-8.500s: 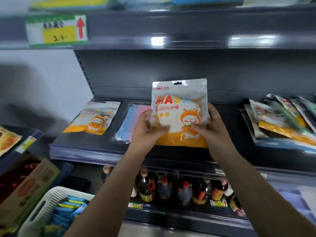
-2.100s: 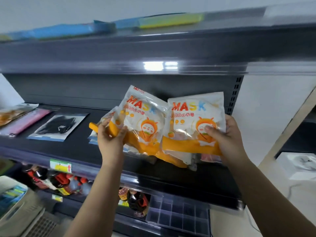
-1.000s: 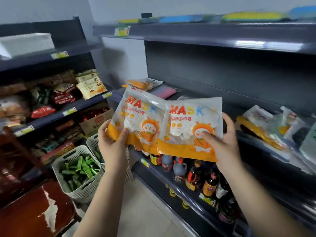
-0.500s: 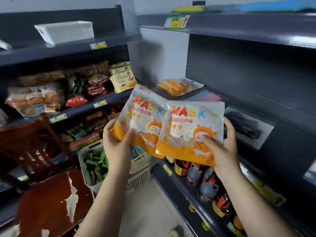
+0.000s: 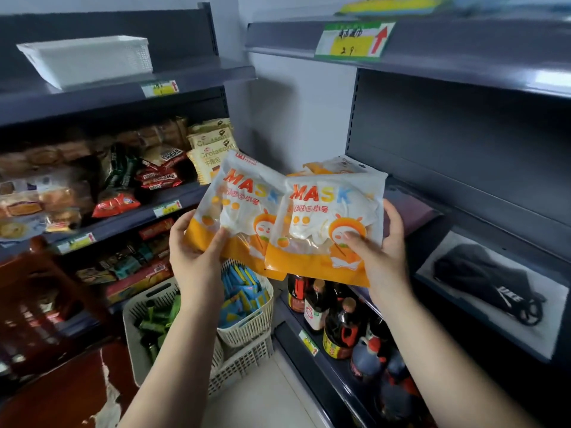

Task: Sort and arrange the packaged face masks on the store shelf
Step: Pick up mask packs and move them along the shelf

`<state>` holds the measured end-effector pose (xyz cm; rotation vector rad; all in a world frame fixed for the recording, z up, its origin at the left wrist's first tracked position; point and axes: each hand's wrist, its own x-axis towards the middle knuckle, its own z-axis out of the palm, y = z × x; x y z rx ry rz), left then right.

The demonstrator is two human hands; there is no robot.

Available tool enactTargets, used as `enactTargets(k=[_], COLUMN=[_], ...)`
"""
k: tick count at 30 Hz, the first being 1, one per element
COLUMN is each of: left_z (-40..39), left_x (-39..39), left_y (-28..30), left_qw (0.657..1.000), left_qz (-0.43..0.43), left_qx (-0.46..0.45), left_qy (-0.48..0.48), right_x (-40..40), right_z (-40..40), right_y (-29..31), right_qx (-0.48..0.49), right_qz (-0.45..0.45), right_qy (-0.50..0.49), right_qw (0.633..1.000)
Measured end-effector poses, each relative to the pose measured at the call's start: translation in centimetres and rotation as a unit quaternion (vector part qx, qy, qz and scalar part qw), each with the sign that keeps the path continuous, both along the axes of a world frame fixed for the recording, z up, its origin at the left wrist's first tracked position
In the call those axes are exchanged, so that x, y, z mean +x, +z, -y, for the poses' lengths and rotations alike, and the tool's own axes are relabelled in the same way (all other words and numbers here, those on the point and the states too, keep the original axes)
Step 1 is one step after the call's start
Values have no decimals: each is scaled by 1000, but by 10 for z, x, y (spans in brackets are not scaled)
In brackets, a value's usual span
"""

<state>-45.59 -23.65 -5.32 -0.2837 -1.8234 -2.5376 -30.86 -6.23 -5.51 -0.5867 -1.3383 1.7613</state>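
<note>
**Two mask packs held up by the shelf**

Two hands up in front of a dark store shelf (image 5: 411, 196). Left hand (image 5: 194, 254) curled round the low corner of the left mask pack (image 5: 244, 211), thumb on the front, other fingers hidden behind. Right hand (image 5: 380, 251) curled round the right mask pack (image 5: 330, 223), thumb pressed on the orange cartoon face, fingers wrapped on the right edge. Both packs white and orange, with the word MASK in bright letters. Right pack lying partly over the left one, both held in the air, just before the shelf and not resting on it.

One more orange pack (image 5: 336, 165) lying flat on the shelf, peeking out behind the held ones. A black mask pack (image 5: 491, 279) further right on the same shelf. Dark sauce bottles (image 5: 336, 319) on the shelf below. White baskets (image 5: 247, 332) on the floor, with blue packets and green things inside. Snack bags (image 5: 160, 171) on the shelves to the left. A price tag (image 5: 355, 38) with a red arrow up high.
</note>
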Motion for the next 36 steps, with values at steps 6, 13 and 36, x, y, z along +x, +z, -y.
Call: enactTargets(k=[6,13,36], left_z=[-29,-79,-185], left_x=[-51,-130,-288], left_y=[-5,-5,-12], left_qw=[1000,995,952], left_qz=[12,29,69], left_qx=[14,23,25], left_qy=[-23,-94,-296], right_x=[-33,-84,-152], right_z=[-22,-46,-115], right_y=[1,6,19], right_qx=[-16,-48,-46], right_qz=[15,-1,98], right_qy=[-29,-98,-379], right_qw=[999,994,919])
